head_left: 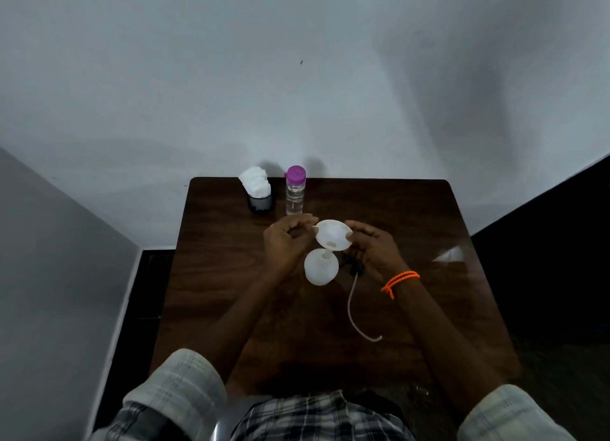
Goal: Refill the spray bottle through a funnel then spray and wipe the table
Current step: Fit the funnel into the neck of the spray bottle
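A small white spray bottle [321,270] stands uncapped at the middle of the dark wooden table [231,308]. A white funnel [333,234] sits with its stem in the bottle's neck, tilted a little. My left hand [286,242] pinches the funnel's left rim. My right hand [373,247], with an orange wrist band, holds the right rim. The black spray head [356,268] lies just right of the bottle, partly under my right hand, and its white dip tube [355,315] curves toward me. A clear water bottle [294,195] with a purple cap stands behind.
A black cup holding white tissues [259,190] stands at the table's far edge, left of the water bottle. A pale reflection shows on the table's right side [450,255]. The table is pushed against a white wall; dark floor lies on both sides.
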Demonstrator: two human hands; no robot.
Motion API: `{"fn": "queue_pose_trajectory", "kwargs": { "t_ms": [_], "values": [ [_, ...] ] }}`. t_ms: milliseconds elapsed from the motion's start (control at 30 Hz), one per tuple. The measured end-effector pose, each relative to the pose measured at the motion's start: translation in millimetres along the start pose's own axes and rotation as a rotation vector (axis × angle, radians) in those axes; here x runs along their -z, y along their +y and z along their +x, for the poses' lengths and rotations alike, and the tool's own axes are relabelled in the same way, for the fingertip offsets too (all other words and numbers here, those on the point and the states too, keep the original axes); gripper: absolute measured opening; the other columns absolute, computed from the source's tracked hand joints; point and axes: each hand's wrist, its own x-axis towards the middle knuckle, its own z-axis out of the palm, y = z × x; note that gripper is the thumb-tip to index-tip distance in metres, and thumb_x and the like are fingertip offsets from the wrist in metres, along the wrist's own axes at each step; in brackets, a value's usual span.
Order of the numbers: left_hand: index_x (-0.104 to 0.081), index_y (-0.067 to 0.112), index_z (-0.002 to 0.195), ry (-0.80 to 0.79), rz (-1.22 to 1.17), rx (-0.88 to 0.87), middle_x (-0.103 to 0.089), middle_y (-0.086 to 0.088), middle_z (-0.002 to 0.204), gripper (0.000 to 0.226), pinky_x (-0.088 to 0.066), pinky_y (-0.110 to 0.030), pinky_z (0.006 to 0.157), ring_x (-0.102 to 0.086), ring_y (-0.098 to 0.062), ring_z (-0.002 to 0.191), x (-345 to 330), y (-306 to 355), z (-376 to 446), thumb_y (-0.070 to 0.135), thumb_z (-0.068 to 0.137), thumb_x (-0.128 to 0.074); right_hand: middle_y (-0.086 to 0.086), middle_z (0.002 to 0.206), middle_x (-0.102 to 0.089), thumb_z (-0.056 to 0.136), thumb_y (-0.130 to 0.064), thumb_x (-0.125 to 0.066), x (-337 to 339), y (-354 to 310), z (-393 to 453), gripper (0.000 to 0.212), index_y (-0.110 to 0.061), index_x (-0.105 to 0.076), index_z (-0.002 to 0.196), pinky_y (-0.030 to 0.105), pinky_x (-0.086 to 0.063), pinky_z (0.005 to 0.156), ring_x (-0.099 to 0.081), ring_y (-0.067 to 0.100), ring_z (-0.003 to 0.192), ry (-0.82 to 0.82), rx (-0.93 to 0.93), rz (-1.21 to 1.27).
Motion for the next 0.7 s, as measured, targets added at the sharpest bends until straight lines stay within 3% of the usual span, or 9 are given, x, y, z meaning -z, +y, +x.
{"fn": "queue_pose_trajectory", "kwargs": {
  "t_ms": [233,533,700],
  "values": [
    [-0.08,0.013,0.099,-0.007,0.034,0.071,-0.078,0.006,0.098,0.02,-0.06,-0.028,0.085,-0.073,-0.007,0.091,-2.5,-7.7,0.3,0.005,0.081,-0.079,0.016,0.112,-0.074,0.089,0.006,-0.065,0.1,6.5,1.2,0.031,-0.008,-0.073,0.116,0.061,-0.053,0.096,-0.066,0.045,0.111,0.004,0.03,-0.06],
    [-0.08,0.02,0.096,-0.043,0.082,0.085,-0.077,0.01,0.095,0.02,-0.059,-0.024,0.082,-0.072,-0.003,0.09,-0.7,-19.4,-8.4,0.008,0.079,-0.08,0.016,0.116,-0.073,0.086,0.007,-0.067,-1.4,16.0,4.3,0.036,-0.009,-0.072,0.117,0.061,-0.053,0.096,-0.068,0.039,0.111,-0.017,0.015,-0.13],
    [-0.08,0.018,0.098,-0.065,0.12,0.127,-0.075,0.014,0.098,0.024,-0.059,-0.022,0.084,-0.071,0.0,0.092,1.3,-28.4,-13.0,0.005,0.078,-0.081,0.016,0.114,-0.074,0.084,0.01,-0.068,-0.2,18.4,1.2,0.042,-0.005,-0.068,0.123,0.051,-0.058,0.092,-0.068,0.037,0.111,-0.023,0.003,-0.171]
  ]
}}
